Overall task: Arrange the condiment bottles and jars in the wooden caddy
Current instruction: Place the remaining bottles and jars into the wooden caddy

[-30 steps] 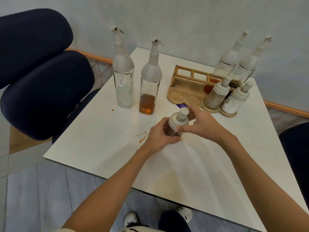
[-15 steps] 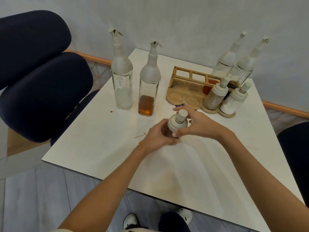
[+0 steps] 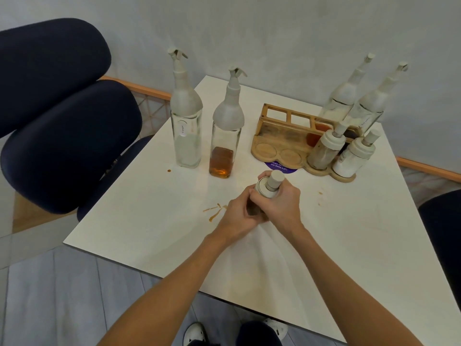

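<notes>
Jar [image 3: 269,186] in left hand [image 3: 237,217], right hand [image 3: 283,207]

The right hand [image 3: 283,207] no longer reaches over the top of the small jar [image 3: 262,187] from the far right. It now sits nearer and lower, fingers wrapped round the jar below the collar, pressed against the left hand [image 3: 237,217]. The cap [image 3: 275,178] now stands exposed above both hands. The purple sticker [image 3: 280,166], previously mostly covered, and small brown stains [image 3: 320,194] right of the hands are now in view.
</notes>
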Demonstrator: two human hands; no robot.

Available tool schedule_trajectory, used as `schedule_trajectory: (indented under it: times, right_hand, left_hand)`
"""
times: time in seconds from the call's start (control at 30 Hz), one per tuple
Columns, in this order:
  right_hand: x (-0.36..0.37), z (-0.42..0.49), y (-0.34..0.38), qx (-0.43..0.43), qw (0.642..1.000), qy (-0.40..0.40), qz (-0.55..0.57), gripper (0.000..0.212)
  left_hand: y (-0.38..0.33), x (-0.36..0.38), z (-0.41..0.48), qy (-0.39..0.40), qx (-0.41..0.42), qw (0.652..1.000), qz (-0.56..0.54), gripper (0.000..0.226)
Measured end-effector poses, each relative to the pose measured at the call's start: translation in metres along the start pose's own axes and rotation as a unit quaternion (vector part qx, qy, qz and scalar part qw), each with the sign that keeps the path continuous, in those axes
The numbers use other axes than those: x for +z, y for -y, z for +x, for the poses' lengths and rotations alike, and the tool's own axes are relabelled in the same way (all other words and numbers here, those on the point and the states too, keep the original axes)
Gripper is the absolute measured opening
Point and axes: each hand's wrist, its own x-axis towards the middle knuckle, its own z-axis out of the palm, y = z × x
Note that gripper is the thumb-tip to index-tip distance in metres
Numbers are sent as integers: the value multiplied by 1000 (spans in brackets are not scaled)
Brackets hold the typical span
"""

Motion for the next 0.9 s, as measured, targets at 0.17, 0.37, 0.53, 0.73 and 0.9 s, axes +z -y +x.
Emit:
schedule_trajectory:
  times: [0.17,0.37,0.53,0.73,0.9]
  right_hand:
    - [9,-2,0,-3,998,-55,-6,36]
    - [16,-3,-1,-2,996,-92,-19,37]
    - [15,-3,0,15,996,-86,-4,36]
    - [2,1,5,45,999,-11,-2,40]
    - [-29,15,7,43,997,68,1,51]
  left_hand:
    - [6,7,-1,-30,16,999,30,59]
    - [8,16,-6,-50,40,997,35,60]
    - [8,16,-7,-55,33,997,32,58]
    - [2,8,1,-40,6,999,17,58]
    - [-8,13,19,-21,4,1000,16,58]
